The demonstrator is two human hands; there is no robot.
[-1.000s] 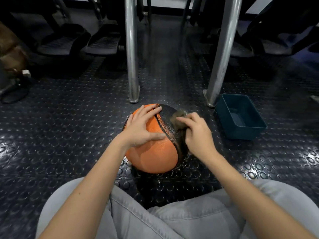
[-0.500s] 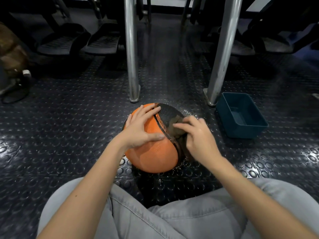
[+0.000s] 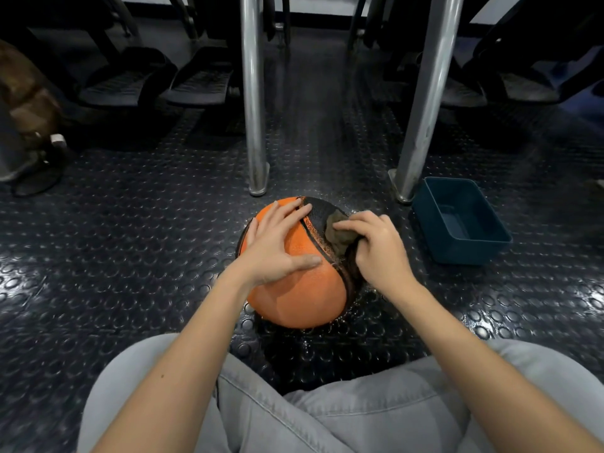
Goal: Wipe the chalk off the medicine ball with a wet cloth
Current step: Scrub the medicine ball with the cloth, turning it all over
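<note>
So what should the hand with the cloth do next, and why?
Probably drag the cloth down the black side of the ball. The right hand presses it near the top of that side, while the left hand lies flat on the orange side, steadying the ball.

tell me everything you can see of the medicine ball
The medicine ball is round, orange with a black panel and black curved seams, its skin pebbled like rubber. It sits on the wet studded floor in front of the person's knees. The left hand rests flat on the orange side; the right hand holds a dark cloth against the black panel.
</note>
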